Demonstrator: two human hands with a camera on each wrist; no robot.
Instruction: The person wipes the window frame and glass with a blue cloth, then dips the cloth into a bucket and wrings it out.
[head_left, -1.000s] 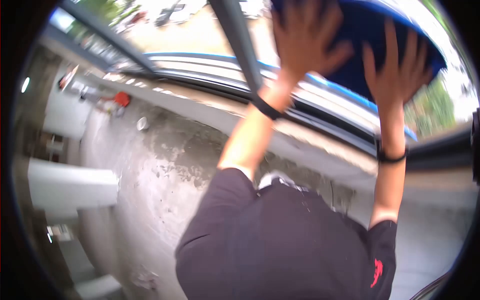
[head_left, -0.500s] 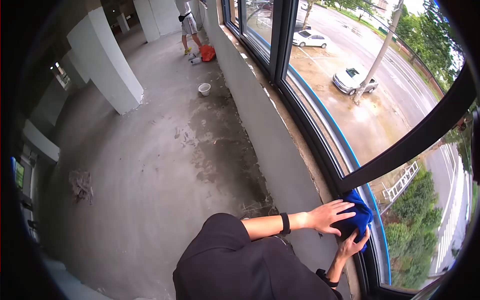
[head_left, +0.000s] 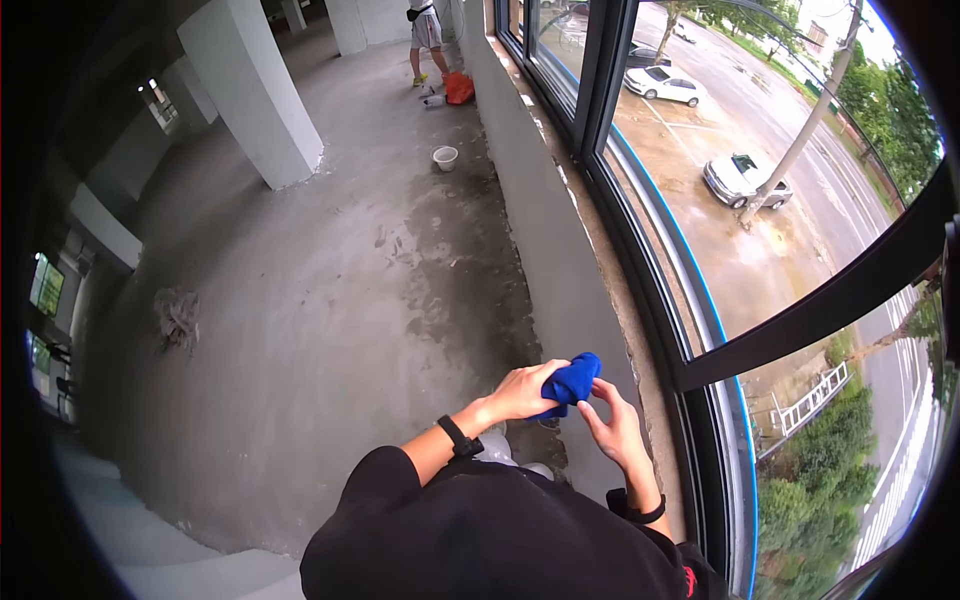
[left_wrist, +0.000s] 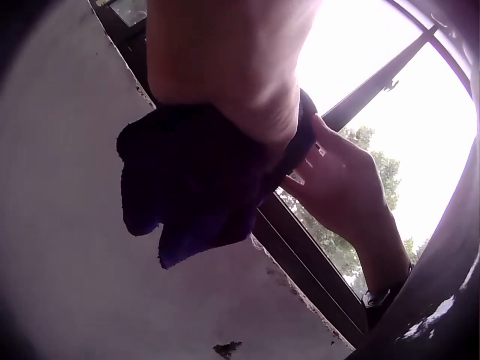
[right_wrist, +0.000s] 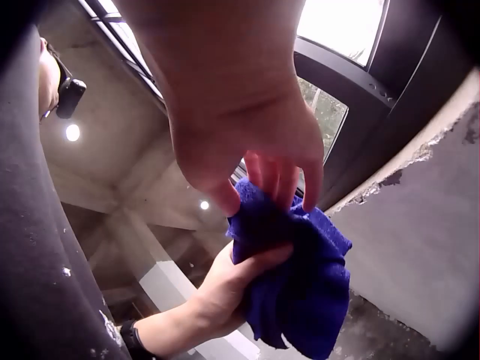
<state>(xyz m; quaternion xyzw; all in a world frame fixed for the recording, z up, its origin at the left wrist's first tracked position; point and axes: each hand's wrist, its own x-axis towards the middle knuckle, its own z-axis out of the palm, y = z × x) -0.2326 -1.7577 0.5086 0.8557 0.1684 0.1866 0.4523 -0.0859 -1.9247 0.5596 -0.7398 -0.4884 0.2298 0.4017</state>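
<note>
A bunched blue cloth (head_left: pixel 573 382) is held up in front of the body, inside the window wall. My left hand (head_left: pixel 521 393) grips it from the left; in the right wrist view that thumb (right_wrist: pixel 268 259) lies across the folds. My right hand (head_left: pixel 620 430) is at the cloth's right edge, fingers and thumb bent around its upper end in the right wrist view. Loose folds of the cloth (left_wrist: pixel 187 187) hang below the left hand in the left wrist view, where they look nearly black. Both wrists carry dark bands.
A dark window frame (head_left: pixel 700 375) with a rough sill and low grey wall (head_left: pixel 540 230) runs along the right. On the concrete floor stand a white bucket (head_left: pixel 445 158), an orange bag (head_left: pixel 458 88) and a grey heap (head_left: pixel 177 320). A person (head_left: pixel 427 40) stands far off near a pillar (head_left: pixel 250 90).
One second ago both hands pressed the cloth, spread out, high at the window. Half a second ago it was bunched low at the frame. Now both hands have brought it back inside, nearer the body.
</note>
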